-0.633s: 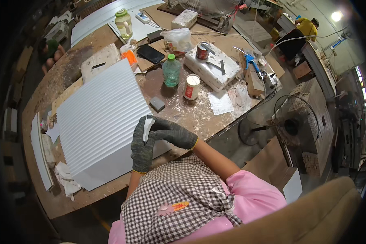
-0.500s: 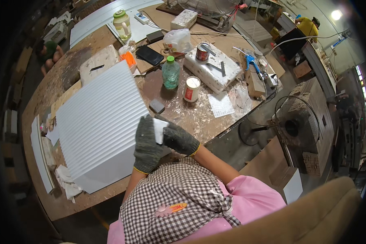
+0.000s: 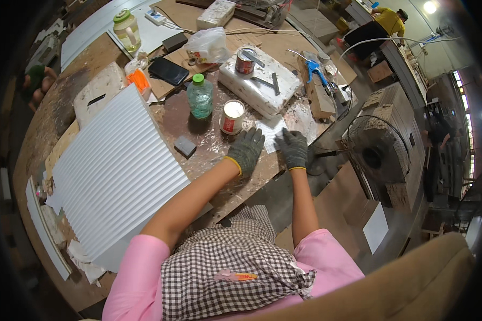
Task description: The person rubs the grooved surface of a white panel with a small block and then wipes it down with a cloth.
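The left hand [image 3: 246, 149] lies flat, grip unclosed, beside the white sheet [image 3: 271, 130]; the right hand's grip [image 3: 294, 148] I cannot tell.

The stained worktop [image 3: 171, 115] carries a ridged white panel [image 3: 115, 166] at left, a grey block [image 3: 185, 146] beside it, and a paper sheet [image 3: 271, 131] right.

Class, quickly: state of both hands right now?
Left hand: open, nothing visibly held, beside the white paper.
Right hand: at the paper's right edge; whether open or closed cannot be told.

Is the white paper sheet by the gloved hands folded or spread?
Spread: the white paper sheet lies flat, its broad face showing upward.
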{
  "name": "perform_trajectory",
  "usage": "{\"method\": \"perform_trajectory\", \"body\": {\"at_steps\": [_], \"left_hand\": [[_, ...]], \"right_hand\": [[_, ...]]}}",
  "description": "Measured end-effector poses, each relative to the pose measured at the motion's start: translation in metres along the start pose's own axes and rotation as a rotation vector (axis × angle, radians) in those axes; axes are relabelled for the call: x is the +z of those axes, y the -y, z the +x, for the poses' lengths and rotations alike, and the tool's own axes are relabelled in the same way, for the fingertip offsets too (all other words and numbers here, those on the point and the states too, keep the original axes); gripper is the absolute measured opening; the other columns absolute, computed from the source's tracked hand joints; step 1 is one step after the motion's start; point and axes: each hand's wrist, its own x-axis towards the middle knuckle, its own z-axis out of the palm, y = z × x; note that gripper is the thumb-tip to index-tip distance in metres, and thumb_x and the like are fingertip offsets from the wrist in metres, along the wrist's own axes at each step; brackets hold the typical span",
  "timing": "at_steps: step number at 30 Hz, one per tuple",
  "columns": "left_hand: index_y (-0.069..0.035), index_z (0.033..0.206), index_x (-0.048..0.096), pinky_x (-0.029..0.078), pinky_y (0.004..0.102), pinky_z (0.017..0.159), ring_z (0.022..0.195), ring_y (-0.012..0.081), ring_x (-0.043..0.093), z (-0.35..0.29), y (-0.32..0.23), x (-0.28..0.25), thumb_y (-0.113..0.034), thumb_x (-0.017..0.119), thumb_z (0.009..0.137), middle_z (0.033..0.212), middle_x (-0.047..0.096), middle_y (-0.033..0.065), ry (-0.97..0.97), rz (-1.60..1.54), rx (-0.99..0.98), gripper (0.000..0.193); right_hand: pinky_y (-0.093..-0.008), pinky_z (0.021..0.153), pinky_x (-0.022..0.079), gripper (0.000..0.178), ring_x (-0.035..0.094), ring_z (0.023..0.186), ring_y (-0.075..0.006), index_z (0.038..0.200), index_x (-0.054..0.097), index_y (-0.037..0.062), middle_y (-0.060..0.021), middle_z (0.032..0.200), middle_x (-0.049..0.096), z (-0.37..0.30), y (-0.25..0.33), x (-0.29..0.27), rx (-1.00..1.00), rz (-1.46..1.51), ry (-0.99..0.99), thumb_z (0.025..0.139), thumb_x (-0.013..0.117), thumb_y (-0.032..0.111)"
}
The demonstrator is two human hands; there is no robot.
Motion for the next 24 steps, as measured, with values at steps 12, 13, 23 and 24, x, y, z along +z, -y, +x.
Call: {"method": "perform_trajectory", "body": {"at_steps": [12, 13, 23, 24], "left_hand": [[-0.006, 0.131, 0.057, 0.038, 0.0457, 0.111, 0.133, 0.0304, 0.047, 0.041, 0.023, 0.043, -0.015, 0.055, 0.09, 0.144, 0.051, 0.0136, -0.043, 0.059, -0.119, 0.042], [-0.006, 0.13, 0.057, 0.039, 0.0456, 0.11, 0.133, 0.0306, 0.048, 0.04, 0.027, 0.045, -0.015, 0.054, 0.091, 0.144, 0.051, 0.014, -0.075, 0.057, -0.113, 0.041], [0.005, 0.137, 0.051, 0.04, 0.0466, 0.113, 0.133, 0.0387, 0.051, 0.046, 0.028, 0.036, -0.012, 0.043, 0.094, 0.144, 0.051, 0.025, 0.019, -0.01, -0.079, 0.046], [0.004, 0.136, 0.051, 0.04, 0.0461, 0.113, 0.134, 0.0384, 0.05, 0.047, 0.02, 0.019, -0.011, 0.043, 0.093, 0.144, 0.051, 0.0251, 0.132, -0.061, -0.115, 0.047]], "right_hand": [[-0.0514, 0.085, 0.051, 0.043, 0.063, 0.1, -0.0384, 0.119, 0.066, 0.0167, -0.0181, 0.113, 0.065, 0.0, 0.015, -0.01, -0.339, -0.203, 0.128, 0.083, 0.071, 0.039], [-0.0514, 0.085, 0.051, 0.043, 0.063, 0.1, -0.0384, 0.119, 0.066, 0.0167, -0.0181, 0.113, 0.065, 0.001, 0.014, -0.011, -0.345, -0.197, 0.128, 0.083, 0.071, 0.039], [-0.0554, 0.086, 0.046, 0.033, 0.062, 0.096, -0.0377, 0.109, 0.072, 0.013, -0.019, 0.098, 0.066, 0.016, -0.008, 0.01, -0.354, -0.19, 0.015, 0.084, 0.063, 0.031], [-0.0537, 0.08, 0.047, 0.037, 0.061, 0.089, -0.0375, 0.11, 0.071, 0.012, -0.0185, 0.091, 0.064, 0.014, -0.014, 0.01, -0.351, -0.206, 0.015, 0.081, 0.067, 0.034]]}}
